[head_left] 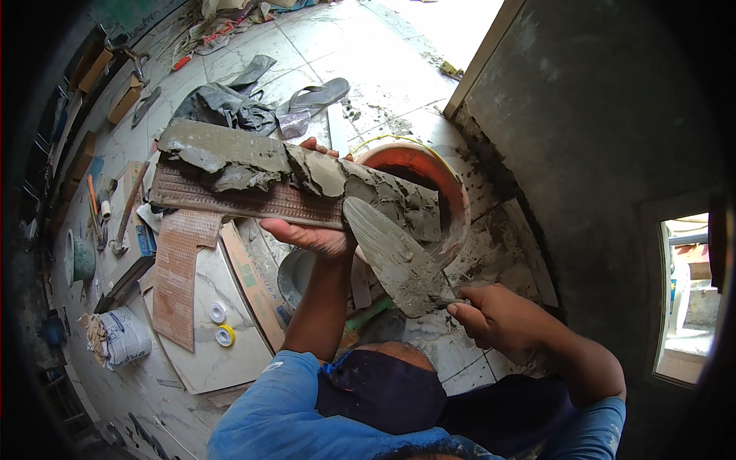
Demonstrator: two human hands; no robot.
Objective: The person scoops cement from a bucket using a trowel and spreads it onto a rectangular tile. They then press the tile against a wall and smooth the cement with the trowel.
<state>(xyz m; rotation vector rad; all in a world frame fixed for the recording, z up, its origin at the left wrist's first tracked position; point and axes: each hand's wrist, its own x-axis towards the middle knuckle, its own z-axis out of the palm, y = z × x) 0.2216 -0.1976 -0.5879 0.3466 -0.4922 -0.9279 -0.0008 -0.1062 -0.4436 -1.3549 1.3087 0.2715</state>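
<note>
My left hand (310, 236) is closed round a long, narrow strip of tile (253, 201) from below, its thumb at the near edge and fingertips showing past the far edge. The tile's brown ribbed back faces up. Grey wet mortar (230, 153) lies in a thick, uneven layer along its far side and over its right end. In my right hand (498, 318) is the handle of a pointed trowel (399, 261), its blade smeared with mortar and its tip touching the tile near the middle. Under the tile's right end stands an orange bucket (458, 211), partly hidden.
At the left, a cut brown tile piece (180, 276) and two tape rolls (221, 322) lie on a white tile (222, 356). A hammer (126, 215) and a white bag (123, 337) are farther left. Beyond are a flip-flop (318, 96) and dark cloth (222, 103). A grey wall (583, 130) rises at the right.
</note>
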